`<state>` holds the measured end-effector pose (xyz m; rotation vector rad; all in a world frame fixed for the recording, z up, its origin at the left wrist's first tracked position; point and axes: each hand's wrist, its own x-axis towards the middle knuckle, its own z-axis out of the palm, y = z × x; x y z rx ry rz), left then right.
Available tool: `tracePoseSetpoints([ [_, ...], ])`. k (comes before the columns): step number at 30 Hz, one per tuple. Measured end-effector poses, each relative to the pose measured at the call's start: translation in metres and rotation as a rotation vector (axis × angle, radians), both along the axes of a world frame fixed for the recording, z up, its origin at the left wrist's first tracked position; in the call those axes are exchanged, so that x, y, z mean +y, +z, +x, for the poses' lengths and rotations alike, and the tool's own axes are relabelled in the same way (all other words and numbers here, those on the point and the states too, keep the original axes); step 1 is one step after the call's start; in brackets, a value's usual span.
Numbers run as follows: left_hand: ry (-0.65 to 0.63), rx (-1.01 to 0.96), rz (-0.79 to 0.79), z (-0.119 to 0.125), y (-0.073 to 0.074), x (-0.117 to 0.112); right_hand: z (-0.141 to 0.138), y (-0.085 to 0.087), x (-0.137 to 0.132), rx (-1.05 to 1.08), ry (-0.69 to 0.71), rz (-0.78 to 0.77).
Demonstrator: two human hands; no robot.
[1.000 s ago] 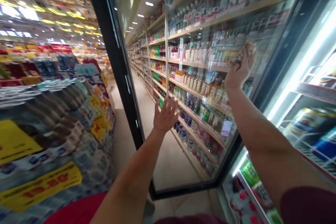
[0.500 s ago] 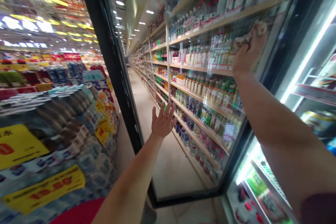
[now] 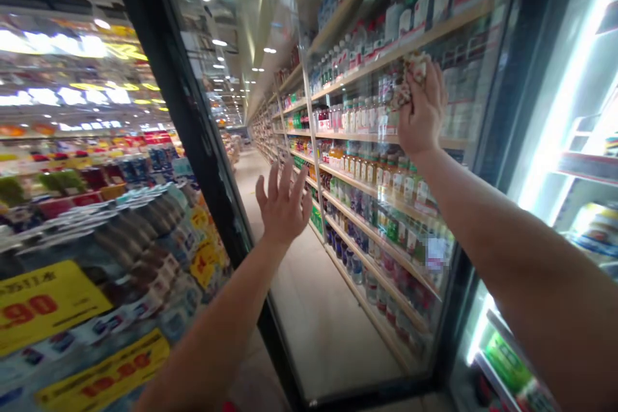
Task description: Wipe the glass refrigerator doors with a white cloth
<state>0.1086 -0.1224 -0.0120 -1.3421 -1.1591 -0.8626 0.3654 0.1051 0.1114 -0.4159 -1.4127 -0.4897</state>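
Observation:
A glass cooler door (image 3: 309,335) in a black frame stands swung open before me. My right hand (image 3: 425,112) is high on the pane, its fingers closed over a crumpled patterned cloth (image 3: 415,71) pressed against the glass. Lower and to the left, my left hand (image 3: 284,203) has its fingers spread, palm toward the pane; it holds nothing. Whether that palm touches the glass, I cannot tell. Shelves of bottles (image 3: 371,170) show through or in the glass.
To the right is the lit cooler interior (image 3: 512,347) with stocked shelves. Packs of bottled drinks (image 3: 135,232) are piled at the left, with yellow price signs (image 3: 48,302) in front. A pale floor aisle (image 3: 251,174) runs into the distance.
My right hand has moved the cloth left and slightly down across the glass, away from the door's right edge. My left hand has shifted slightly left and up in view, as the view itself shifted.

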Motion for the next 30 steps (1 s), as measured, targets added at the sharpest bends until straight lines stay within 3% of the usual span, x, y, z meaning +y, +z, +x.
tracePoseSetpoints([
  [2, -0.05, -0.112, -0.026, 0.003, 0.05, 0.002, -0.001, 0.002, 0.001, 0.027, -0.006, 0.013],
  [4, -0.08, -0.186, -0.059, 0.005, 0.089, 0.006, -0.002, 0.003, 0.0, 0.041, -0.005, 0.004],
  [5, -0.085, -0.2, -0.077, 0.005, 0.101, 0.008, -0.002, 0.002, -0.002, 0.046, -0.003, -0.001],
  [7, -0.096, -0.224, -0.114, 0.004, 0.113, 0.012, -0.005, -0.009, -0.01, 0.049, -0.001, 0.003],
  [9, -0.1, -0.235, -0.131, 0.005, 0.112, 0.013, -0.01, -0.031, -0.026, -0.01, 0.001, 0.05],
  [12, -0.107, -0.229, -0.121, 0.007, 0.106, 0.009, -0.015, -0.067, -0.053, -0.309, 0.017, 0.133],
  [14, -0.12, -0.222, -0.127, 0.009, 0.104, 0.005, -0.012, -0.075, -0.059, -0.499, 0.013, 0.142],
  [16, -0.151, -0.238, -0.144, 0.011, 0.105, 0.001, -0.005, -0.065, -0.051, -0.455, -0.014, 0.104],
  [19, -0.197, -0.266, -0.165, 0.012, 0.106, -0.002, 0.001, -0.037, -0.031, -0.008, -0.063, 0.022],
  [21, -0.201, -0.25, -0.156, 0.012, 0.106, -0.002, -0.005, -0.029, -0.03, 0.132, -0.076, -0.01],
  [26, -0.154, -0.206, -0.156, 0.012, 0.105, 0.0, -0.038, -0.039, -0.07, -0.359, -0.01, 0.021],
  [28, -0.147, -0.22, -0.173, 0.012, 0.105, -0.001, -0.047, -0.025, -0.074, -0.421, 0.019, 0.034],
  [30, -0.164, -0.244, -0.19, 0.012, 0.106, -0.003, -0.052, 0.002, -0.067, -0.305, 0.043, 0.037],
])
